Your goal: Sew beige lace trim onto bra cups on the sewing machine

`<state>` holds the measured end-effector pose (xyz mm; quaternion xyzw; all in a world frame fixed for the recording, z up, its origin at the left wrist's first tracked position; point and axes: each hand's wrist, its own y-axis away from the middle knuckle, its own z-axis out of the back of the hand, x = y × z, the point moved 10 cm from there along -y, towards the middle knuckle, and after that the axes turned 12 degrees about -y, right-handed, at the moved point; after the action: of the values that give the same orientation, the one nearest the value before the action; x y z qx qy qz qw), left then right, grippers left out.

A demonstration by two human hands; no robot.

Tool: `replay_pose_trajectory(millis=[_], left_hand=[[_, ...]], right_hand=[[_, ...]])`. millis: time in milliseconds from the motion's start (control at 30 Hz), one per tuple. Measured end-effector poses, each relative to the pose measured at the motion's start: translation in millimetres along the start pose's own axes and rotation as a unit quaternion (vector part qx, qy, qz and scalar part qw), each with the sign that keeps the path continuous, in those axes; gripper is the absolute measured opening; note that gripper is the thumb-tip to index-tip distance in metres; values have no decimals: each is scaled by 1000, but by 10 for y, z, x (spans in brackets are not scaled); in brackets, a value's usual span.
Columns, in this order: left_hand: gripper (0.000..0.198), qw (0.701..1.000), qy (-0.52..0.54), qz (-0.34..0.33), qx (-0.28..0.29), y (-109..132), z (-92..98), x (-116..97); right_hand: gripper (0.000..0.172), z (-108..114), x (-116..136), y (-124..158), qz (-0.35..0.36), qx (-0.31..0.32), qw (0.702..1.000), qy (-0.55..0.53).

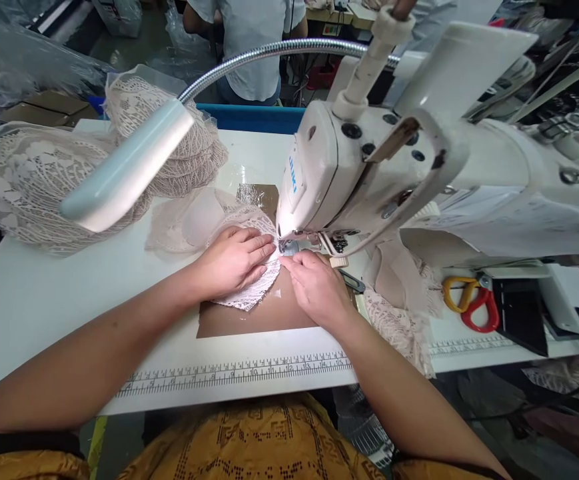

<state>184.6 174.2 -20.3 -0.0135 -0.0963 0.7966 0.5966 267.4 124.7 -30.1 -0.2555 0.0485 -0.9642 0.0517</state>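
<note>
A white sewing machine [314, 167] stands over the table, its needle and presser foot low on a piece of pale lace fabric [252, 293]. Flat on that lace, just left of the presser foot, lies my left hand [239, 260] with its fingers stretched out. My right hand [316, 283] is at the lace's right edge by the foot, index finger pointing at it and the other fingers curled; whether it pinches the edge is hard to see. Sheer fabric with a smooth pale cup [202, 217] spreads out behind my left hand. Brown tape [234, 323] covers the table beneath the lace.
Lace stacks [169, 147] sit at the back left under a lamp [129, 167] on a bent metal neck. Lace pieces [399, 300] hang over the front edge at right, near scissors [474, 303] with red and yellow handles. A person [252, 47] sits beyond the table.
</note>
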Motion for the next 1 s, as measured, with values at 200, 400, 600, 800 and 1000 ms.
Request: replay_pose_trajectory(millis=[200,400,600,800,1000], left_hand=[[50,1000,-9,-20,8,61,26,-57],[47,995,46,-88,-5,89,106,-228],[36,993,51,-110,-6,68,94,-230],[35,994,38,-107,8,32,72,-207],[39,997,29,-67,13,8,56,-179]], right_hand=[[41,64,-4,31,4,-22,999,-26],[39,45,63,74,31,-12,999,-18],[38,-9,117,89,48,7,998,28],[36,-9,118,75,39,4,998,50],[37,2,78,36,16,-12,997,69]])
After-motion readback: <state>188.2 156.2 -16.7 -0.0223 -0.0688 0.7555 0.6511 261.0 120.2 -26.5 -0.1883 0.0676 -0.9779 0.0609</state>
